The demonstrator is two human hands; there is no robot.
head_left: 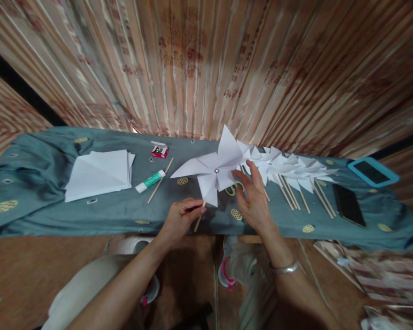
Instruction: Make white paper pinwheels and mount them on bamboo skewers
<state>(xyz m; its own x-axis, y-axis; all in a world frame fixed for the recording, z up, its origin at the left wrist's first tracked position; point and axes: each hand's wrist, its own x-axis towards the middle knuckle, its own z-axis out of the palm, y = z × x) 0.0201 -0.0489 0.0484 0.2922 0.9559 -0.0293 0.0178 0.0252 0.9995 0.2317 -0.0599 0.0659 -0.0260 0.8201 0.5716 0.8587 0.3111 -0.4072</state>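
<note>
forearms (124, 279) reach teal cloth (103, 217), curtain (206, 91) beyond; left hand (181, 218) pinching pinwheel stick (198, 221), right hand (253, 199) splayed.

Matt paper pinwheel (216, 167), wooden stick (198, 222)

Stretches both arms (124, 278) forward; pinches with the left hand (181, 217), fingertips (200, 211) close together; holds the right hand (253, 197) unclenched, thumb (240, 198) and fingers (253, 171) parted, lightly bent.

A home seems to be shown, though the kind of room cannot be told. The background is filled by a pleated, red-patterned curtain (192, 82), a narrow counter (113, 215) is draped with a rumpled, grey-green, pineapple-printed cloth (34, 158), and the floor (17, 275) is tiled in reddish brown.
</note>
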